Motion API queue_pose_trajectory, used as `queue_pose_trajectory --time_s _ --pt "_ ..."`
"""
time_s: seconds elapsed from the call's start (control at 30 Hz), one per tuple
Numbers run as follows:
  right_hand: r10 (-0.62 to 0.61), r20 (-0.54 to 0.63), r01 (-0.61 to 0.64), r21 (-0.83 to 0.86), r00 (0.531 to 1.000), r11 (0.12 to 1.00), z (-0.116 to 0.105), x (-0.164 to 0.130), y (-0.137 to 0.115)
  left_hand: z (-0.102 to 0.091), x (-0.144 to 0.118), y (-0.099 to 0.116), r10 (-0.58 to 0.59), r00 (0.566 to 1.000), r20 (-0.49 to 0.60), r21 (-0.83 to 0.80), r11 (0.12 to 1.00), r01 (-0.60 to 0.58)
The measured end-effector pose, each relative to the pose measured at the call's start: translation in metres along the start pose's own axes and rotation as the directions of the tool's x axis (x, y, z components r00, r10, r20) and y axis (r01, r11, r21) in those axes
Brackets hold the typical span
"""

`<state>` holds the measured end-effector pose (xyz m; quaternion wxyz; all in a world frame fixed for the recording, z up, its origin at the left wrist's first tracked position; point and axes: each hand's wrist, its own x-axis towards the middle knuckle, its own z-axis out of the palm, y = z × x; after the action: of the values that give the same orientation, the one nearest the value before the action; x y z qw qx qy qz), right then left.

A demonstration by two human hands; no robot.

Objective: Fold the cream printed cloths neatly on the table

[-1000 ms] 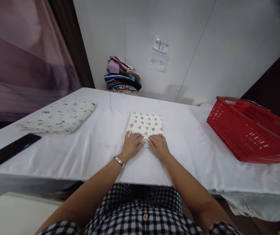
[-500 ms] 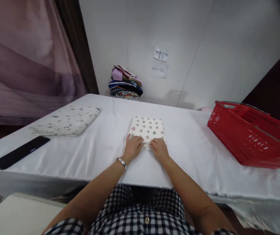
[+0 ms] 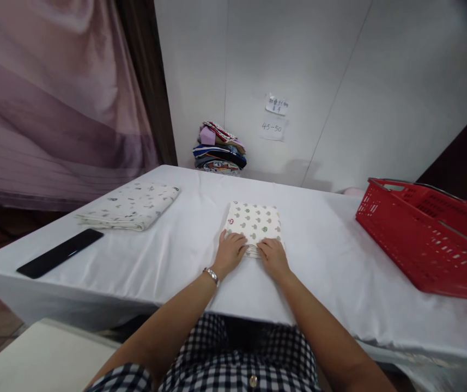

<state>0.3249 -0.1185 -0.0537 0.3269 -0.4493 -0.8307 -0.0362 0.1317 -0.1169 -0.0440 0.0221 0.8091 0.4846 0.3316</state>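
A small folded cloth, cream with grey mushroom shapes and a few red and green ones, lies flat in front of me. Its layered near edge shows between my hands. My left hand, with a silver bracelet at the wrist, is closed on the near left corner. At the near right corner my right hand has its fingers bent over the cloth in the same way. The undersides of both hands are hidden. Farther left lies a larger folded white cloth with a dark scattered print.
The table wears a shiny white cover. A flat black object lies near its left edge, and a red plastic basket stands at the right. Several folded fabrics are piled by the wall, near paper notes.
The camera view has shifted a little, so everything sits slightly lower and farther right. Both hands stay at the near corners of the folded cloth.
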Motion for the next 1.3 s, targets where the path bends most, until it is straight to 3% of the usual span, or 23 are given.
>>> queue_pose_trajectory --time_s 0.27,0.97,1.3 --pt "0.07 -0.003 -0.07 -0.035 0.998 0.997 0.003 0.003 -0.004 0.0 0.002 0.0 -0.011 1.0 -0.001 0.022 1.0 0.011" --pt "0.005 -0.083 -0.013 -0.087 0.997 0.996 0.003 -0.015 -0.005 -0.007 -0.02 0.003 -0.075 0.997 -0.008 0.16 0.984 0.075" --pt "0.071 0.006 -0.069 -0.158 0.997 0.985 0.001 -0.011 -0.009 -0.005 -0.013 0.002 0.021 1.0 -0.015 0.146 0.989 -0.019"
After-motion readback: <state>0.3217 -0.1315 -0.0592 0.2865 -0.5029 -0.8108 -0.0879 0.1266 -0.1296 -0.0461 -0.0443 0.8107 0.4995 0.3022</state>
